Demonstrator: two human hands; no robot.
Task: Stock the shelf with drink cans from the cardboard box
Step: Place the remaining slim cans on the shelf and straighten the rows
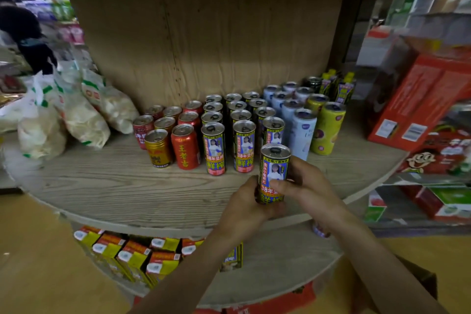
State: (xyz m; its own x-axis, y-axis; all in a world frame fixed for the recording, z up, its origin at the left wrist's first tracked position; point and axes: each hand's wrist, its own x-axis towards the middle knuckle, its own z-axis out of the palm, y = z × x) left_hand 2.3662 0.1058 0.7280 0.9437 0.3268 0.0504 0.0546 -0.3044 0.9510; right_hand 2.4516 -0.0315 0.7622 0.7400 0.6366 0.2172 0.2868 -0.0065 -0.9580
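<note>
Both hands hold one tall drink can (pixel 274 166) upright at the front of the wooden shelf (pixel 107 186). The can has a black, yellow and blue label with a picture on it. My left hand (pixel 244 201) grips its lower part from the left. My right hand (pixel 305 186) grips it from the right, thumb across the label. Behind it stand three rows of the same cans (pixel 229 135). A brown corner of the cardboard box (pixel 420 278) shows at the lower right under my right forearm.
Red and gold cans (pixel 173 140) stand left of the rows, pale blue and yellow cans (pixel 313 120) to the right. White snack bags (pixel 76 115) lie at the shelf's left. Red cartons (pixel 418 102) lean at the right. Yellow and red packs (pixel 132 255) fill the lower shelf.
</note>
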